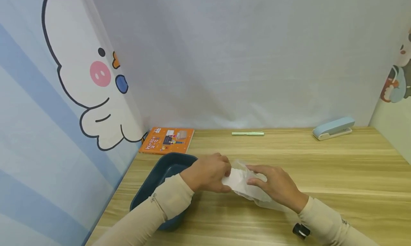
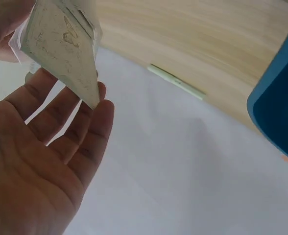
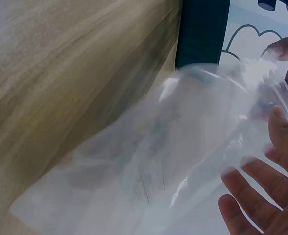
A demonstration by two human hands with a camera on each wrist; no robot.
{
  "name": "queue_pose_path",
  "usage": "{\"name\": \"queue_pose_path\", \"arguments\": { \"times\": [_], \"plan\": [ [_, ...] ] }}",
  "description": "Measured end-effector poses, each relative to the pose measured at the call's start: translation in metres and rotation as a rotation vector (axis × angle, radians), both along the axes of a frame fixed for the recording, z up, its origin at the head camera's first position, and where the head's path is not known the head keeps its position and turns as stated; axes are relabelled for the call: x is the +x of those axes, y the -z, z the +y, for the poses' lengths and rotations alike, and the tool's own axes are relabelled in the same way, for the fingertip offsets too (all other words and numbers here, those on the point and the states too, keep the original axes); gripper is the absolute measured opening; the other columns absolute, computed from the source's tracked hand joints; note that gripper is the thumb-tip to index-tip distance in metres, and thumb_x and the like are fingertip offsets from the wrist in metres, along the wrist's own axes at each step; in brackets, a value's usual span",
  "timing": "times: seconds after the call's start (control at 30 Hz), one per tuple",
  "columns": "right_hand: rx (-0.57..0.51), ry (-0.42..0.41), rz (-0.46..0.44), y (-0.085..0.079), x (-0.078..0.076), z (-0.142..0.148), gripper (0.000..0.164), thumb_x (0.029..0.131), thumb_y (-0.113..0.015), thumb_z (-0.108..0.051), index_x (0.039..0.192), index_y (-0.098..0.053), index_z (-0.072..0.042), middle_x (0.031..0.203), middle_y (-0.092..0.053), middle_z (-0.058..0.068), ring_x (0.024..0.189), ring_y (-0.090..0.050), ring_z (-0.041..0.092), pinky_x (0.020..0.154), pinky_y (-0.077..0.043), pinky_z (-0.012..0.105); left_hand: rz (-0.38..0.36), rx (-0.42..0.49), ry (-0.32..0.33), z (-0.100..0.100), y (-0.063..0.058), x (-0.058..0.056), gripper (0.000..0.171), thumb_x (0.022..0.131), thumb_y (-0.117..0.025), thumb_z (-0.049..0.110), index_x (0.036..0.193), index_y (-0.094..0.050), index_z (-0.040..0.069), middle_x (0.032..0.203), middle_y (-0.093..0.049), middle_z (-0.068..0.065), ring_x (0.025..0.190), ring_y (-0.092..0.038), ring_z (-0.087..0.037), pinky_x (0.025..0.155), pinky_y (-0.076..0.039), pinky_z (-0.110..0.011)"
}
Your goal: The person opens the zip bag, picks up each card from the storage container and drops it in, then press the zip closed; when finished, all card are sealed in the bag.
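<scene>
My left hand point(image 1: 210, 172) grips the end of a flat white packet point(image 1: 234, 180) that looks like paper or card. In the left wrist view, fine line drawings cover the face of the packet point(image 2: 65, 46), and my fingers lie behind its edge. A clear plastic bag point(image 3: 154, 142) surrounds part of the packet and trails toward my right forearm. My right hand point(image 1: 277, 185) holds the bag near its upper end, thumb and forefinger at the film. In the right wrist view its other fingers point(image 3: 252, 193) are spread and slightly blurred beside the bag.
A dark blue bin point(image 1: 136, 199) stands left of my hands, partly behind my left forearm. Behind it lies an orange book point(image 1: 167, 140). A light green pen point(image 1: 248, 134) lies near the back curtain, and a light blue stapler point(image 1: 334, 128) sits at the back right.
</scene>
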State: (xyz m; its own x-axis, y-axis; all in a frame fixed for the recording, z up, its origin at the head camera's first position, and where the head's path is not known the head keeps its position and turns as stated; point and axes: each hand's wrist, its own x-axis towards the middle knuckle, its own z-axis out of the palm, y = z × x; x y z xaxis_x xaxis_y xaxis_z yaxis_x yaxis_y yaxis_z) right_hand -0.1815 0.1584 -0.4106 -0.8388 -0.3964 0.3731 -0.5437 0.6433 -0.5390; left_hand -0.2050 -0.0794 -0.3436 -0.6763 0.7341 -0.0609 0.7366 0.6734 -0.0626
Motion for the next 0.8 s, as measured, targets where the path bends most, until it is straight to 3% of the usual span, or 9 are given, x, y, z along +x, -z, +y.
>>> {"name": "queue_pose_path", "arguments": {
  "times": [0.13, 0.27, 0.47, 0.6, 0.7, 0.8],
  "plan": [
    [0.002, -0.024, 0.024, 0.003, 0.000, 0.001, 0.037, 0.088, -0.077, -0.026, 0.122, -0.074, -0.011, 0.118, -0.072, 0.003, 0.100, -0.070, 0.021, 0.077, -0.056, 0.040, -0.113, 0.054, 0.000, -0.004, 0.002, -0.001, 0.035, 0.080, -0.084, 0.037, 0.103, -0.075, 0.012, 0.114, -0.066, 0.001, 0.098, -0.061, -0.014, 0.078, -0.052, -0.025],
    [0.044, -0.032, -0.014, 0.009, 0.001, 0.004, 0.037, 0.088, -0.078, -0.026, 0.122, -0.074, -0.012, 0.117, -0.072, 0.002, 0.102, -0.070, 0.023, 0.079, -0.056, 0.042, -0.221, 0.078, -0.059, -0.013, 0.008, -0.006, 0.032, 0.082, -0.084, 0.025, 0.108, -0.074, 0.010, 0.112, -0.065, 0.001, 0.091, -0.062, -0.011, 0.079, -0.051, -0.025],
    [0.064, -0.030, -0.048, 0.016, -0.004, -0.001, 0.037, 0.088, -0.078, -0.028, 0.121, -0.074, -0.012, 0.118, -0.072, 0.003, 0.102, -0.070, 0.024, 0.080, -0.056, 0.044, -0.209, 0.005, -0.196, -0.022, 0.014, -0.015, 0.029, 0.086, -0.081, 0.025, 0.110, -0.074, 0.011, 0.111, -0.068, 0.001, 0.094, -0.065, -0.016, 0.081, -0.054, -0.035],
    [0.147, -0.043, -0.129, 0.022, -0.008, -0.013, 0.051, 0.085, -0.079, -0.037, 0.127, -0.070, -0.010, 0.125, -0.068, 0.007, 0.112, -0.065, 0.031, 0.085, -0.054, 0.049, -0.245, -0.092, -0.248, -0.016, 0.027, -0.014, 0.031, 0.086, -0.079, 0.028, 0.112, -0.074, 0.012, 0.108, -0.070, 0.000, 0.096, -0.066, -0.017, 0.079, -0.055, -0.038],
    [0.266, -0.060, -0.159, 0.030, -0.011, -0.021, 0.069, 0.080, -0.080, -0.047, 0.135, -0.064, -0.006, 0.134, -0.062, 0.014, 0.121, -0.058, 0.036, 0.092, -0.050, 0.054, -0.247, -0.166, -0.280, -0.013, 0.040, -0.010, 0.022, 0.086, -0.077, 0.031, 0.100, -0.074, 0.014, 0.097, -0.069, 0.002, 0.087, -0.064, -0.014, 0.074, -0.055, -0.039],
    [0.343, -0.079, -0.135, 0.037, -0.013, -0.025, 0.077, 0.076, -0.081, -0.050, 0.135, -0.063, -0.004, 0.135, -0.059, 0.020, 0.119, -0.057, 0.040, 0.091, -0.050, 0.055, -0.244, -0.225, -0.315, -0.010, 0.047, -0.006, 0.018, 0.085, -0.077, 0.032, 0.086, -0.070, 0.015, 0.086, -0.066, 0.003, 0.077, -0.061, -0.012, 0.071, -0.055, -0.040]
  ]
}}
